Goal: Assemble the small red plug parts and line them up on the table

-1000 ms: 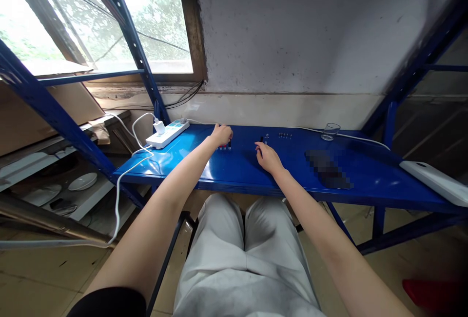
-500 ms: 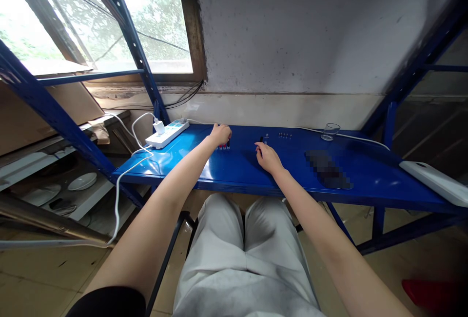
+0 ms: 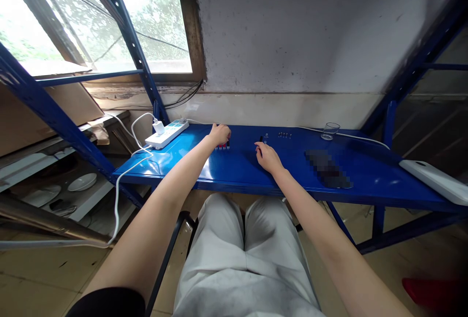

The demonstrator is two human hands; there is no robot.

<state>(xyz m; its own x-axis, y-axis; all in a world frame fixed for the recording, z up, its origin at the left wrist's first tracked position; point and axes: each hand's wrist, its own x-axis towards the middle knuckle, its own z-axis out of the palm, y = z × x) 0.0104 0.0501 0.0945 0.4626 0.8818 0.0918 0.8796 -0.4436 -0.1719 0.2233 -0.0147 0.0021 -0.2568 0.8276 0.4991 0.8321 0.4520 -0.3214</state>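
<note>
On the blue table [image 3: 237,168], my left hand [image 3: 220,134] is bent down with its fingers closed around a small dark item at the fingertips, too small to name. Just below it stands a row of small red cylinders [image 3: 223,147] with clear lower ends, and a black one [image 3: 228,144] at the right of the row. My right hand [image 3: 268,157] rests low on the table, its fingers loosely bent and apart. Beyond its fingertips are a small black upright piece [image 3: 261,139] and tiny clear pieces [image 3: 265,136]; I see nothing held there.
Several tiny metallic pieces [image 3: 285,135] stand toward the back. A clear glass [image 3: 330,131] is at the back right, before it a blurred dark flat item [image 3: 327,168]. A white power strip [image 3: 168,133] with cables lies left, and a white device [image 3: 435,180] at the right edge.
Almost nothing differs. My left hand has shifted very slightly over the red and black cylinders; my right hand stays in place.
</note>
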